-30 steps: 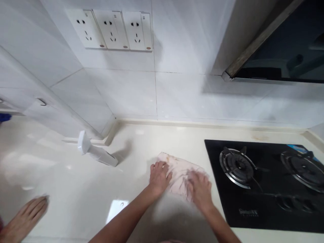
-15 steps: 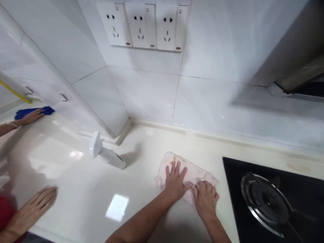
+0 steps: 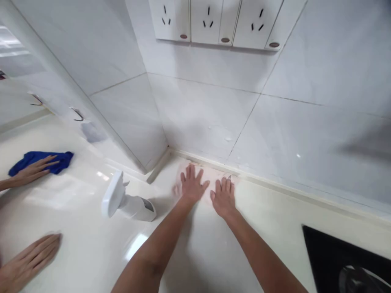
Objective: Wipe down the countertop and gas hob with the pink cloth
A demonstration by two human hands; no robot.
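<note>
A pale pink cloth (image 3: 208, 174) lies flat on the white countertop (image 3: 210, 252), pushed up to the low ledge at the wall. My left hand (image 3: 192, 186) presses on its left part, fingers spread wide and open. On the cloth's right part rests my right hand (image 3: 224, 195), also open, its fingers lying forward and slightly bent. Parts of the cloth are hidden beneath both hands. To the left of my left forearm, a white spray bottle (image 3: 134, 206) leans or lies with its head toward the left; I cannot tell which.
Another person's hand (image 3: 38, 169) is on a blue cloth (image 3: 62, 162) at far left, and their other hand (image 3: 33, 258) lies flat nearer me. A black gas hob (image 3: 324, 252) is at lower right. Sockets (image 3: 209, 22) and hooks (image 3: 77, 114) are on the walls.
Both my hands have slid the pink cloth away from me and leftward, up to the wall ledge. My right hand's fingers have straightened. The view has shifted too.
</note>
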